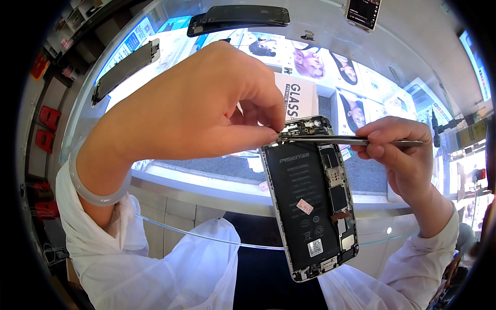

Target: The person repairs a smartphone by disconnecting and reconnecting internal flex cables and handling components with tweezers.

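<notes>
An opened smartphone (310, 201) with its black battery and circuit boards exposed hangs upright in the middle of the view. My left hand (196, 103) pinches its top edge between thumb and fingers. My right hand (403, 155) grips metal tweezers (336, 140) that lie level, their tips reaching left to the phone's top end, right beside my left fingertips. A pale bangle (95, 194) sits on my left wrist. Both arms wear white sleeves.
A curved glass counter (206, 181) lies below, with pictured boxes inside. On it rest a black phone screen panel (237, 18), a metal-backed panel (126, 67) at the left, another phone (363, 13) at the far side, and a white box (299, 98).
</notes>
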Tool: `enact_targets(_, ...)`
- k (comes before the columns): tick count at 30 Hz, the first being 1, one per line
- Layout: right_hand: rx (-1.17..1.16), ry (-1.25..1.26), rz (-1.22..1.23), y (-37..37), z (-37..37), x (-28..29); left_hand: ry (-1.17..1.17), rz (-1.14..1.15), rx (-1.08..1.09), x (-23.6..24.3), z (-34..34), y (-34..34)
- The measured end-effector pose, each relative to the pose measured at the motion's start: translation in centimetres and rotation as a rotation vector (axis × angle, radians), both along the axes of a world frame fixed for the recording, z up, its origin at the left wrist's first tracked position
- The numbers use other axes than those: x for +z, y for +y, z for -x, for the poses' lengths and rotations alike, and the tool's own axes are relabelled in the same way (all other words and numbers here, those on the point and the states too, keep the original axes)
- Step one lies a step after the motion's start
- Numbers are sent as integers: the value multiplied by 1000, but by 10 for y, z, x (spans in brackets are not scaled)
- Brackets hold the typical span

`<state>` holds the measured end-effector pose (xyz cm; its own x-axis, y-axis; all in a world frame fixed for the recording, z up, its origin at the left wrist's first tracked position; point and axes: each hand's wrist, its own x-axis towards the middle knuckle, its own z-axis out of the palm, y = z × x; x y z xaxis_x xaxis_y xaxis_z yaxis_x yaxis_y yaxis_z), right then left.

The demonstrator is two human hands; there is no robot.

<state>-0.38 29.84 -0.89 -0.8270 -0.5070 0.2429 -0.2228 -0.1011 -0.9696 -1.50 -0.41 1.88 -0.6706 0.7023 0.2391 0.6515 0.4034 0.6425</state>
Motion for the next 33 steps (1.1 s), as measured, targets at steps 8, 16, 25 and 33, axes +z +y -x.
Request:
enact_targets(8, 1, -64, 23, -3, 0, 2, 15, 26, -15, 2, 1, 0)
enact_targets(16, 35, -174, 45, -2, 5, 3, -16, 39, -6, 3, -1, 1)
enact_targets(25, 58, -112, 29, -1, 5, 3, -71, 17, 6, 0, 1, 1)
enact_targets(33, 91, -28, -16, 3, 6, 1, -169, -1, 69, -4, 0, 4)
